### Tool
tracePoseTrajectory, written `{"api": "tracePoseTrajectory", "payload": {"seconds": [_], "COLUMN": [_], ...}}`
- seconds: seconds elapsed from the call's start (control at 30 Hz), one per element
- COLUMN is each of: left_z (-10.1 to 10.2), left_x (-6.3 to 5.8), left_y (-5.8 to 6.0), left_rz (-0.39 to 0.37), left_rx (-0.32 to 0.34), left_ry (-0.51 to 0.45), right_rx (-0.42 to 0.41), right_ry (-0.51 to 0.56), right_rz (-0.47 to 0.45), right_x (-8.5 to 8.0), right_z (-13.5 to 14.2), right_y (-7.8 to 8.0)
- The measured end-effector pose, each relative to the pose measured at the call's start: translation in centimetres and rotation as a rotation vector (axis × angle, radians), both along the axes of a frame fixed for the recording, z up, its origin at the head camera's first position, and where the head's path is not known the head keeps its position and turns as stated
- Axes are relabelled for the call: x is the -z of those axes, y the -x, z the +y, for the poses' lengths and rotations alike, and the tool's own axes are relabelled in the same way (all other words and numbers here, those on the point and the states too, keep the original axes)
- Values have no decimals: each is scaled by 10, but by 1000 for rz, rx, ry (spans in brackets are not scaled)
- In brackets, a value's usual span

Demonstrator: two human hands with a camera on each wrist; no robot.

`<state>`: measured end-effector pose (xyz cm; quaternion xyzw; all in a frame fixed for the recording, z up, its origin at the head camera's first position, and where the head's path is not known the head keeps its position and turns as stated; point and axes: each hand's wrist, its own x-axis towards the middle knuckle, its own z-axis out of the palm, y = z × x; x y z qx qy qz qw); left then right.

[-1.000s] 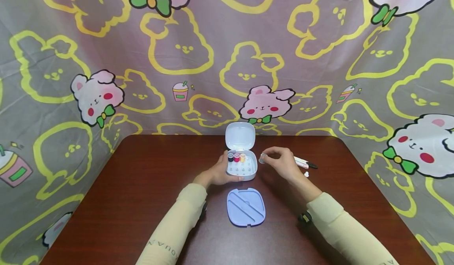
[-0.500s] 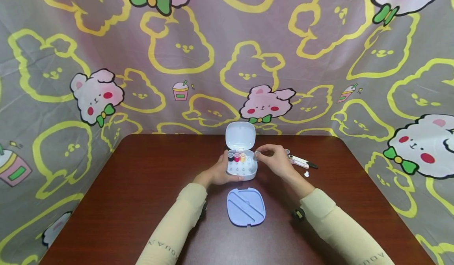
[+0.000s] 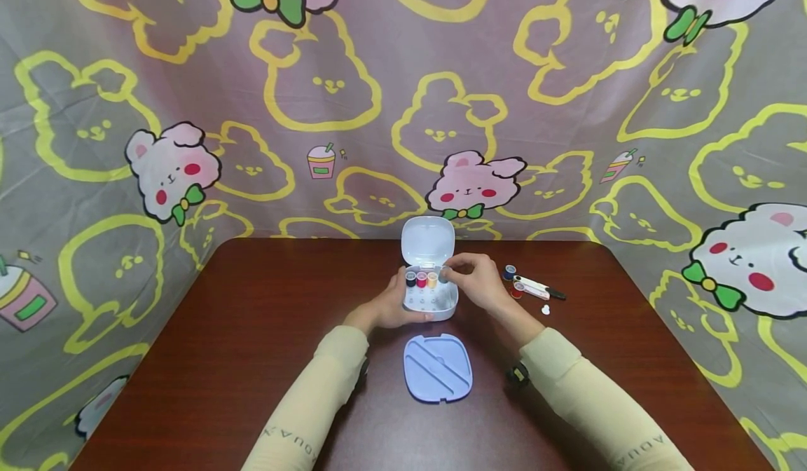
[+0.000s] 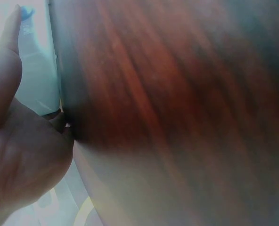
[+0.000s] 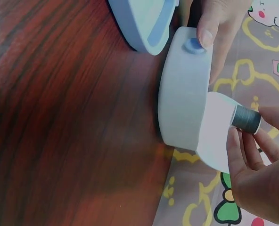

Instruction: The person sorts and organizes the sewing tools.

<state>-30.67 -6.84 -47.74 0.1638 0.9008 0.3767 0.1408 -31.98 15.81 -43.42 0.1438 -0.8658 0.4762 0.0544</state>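
A white sewing box (image 3: 435, 314) stands on the table with its lid (image 3: 428, 241) raised. My left hand (image 3: 386, 308) grips its left side, the thumb along the front by a blue button (image 5: 194, 45). Inside, a black thread spool (image 3: 411, 280), a pink one (image 3: 422, 280) and a yellow one (image 3: 431, 280) stand in the back row of pegs. My right hand (image 3: 480, 283) pinches a grey thread spool (image 5: 246, 119) between thumb and fingers, over the box's back right corner beside the yellow spool. In the right wrist view that spool lies tilted, above the box's rim.
In front of the box lies a light blue tray (image 3: 438, 369) with diagonal ridges. Right of my right hand are a blue spool (image 3: 509, 272), a red spool (image 3: 518, 290), a slim white tool with a black end (image 3: 534, 287) and a small white piece (image 3: 546, 310). A patterned curtain (image 3: 353, 120) hangs behind the table.
My right hand has moved left with the grey spool, from beside the box to over its back right peg area. The blue and red spools have come into sight. My left hand stays put.
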Motion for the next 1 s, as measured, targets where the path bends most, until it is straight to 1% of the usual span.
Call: {"api": "tracePoseTrajectory", "payload": {"seconds": [0.2,0.4,0.57,0.8,1.0], "left_z": [0,0,0,0,-1], "left_x": [0,1,1,1,1], "left_y": [0,0,0,2,2], "left_rz": [-5,14,23,35,34], "left_rx": [-1,7,14,26,36], "left_ry": [25,3,7,10,22], "right_rx": [-11,-26,-41,-54,-69], "right_ry": [-4,-40,-46,-74,-77], "right_rz": [-6,15,8,49,33], "right_x": [3,8,10,15,17], "right_z": [-8,-17,-24,-33,-39], "right_y": [3,5,7,12,14]}}
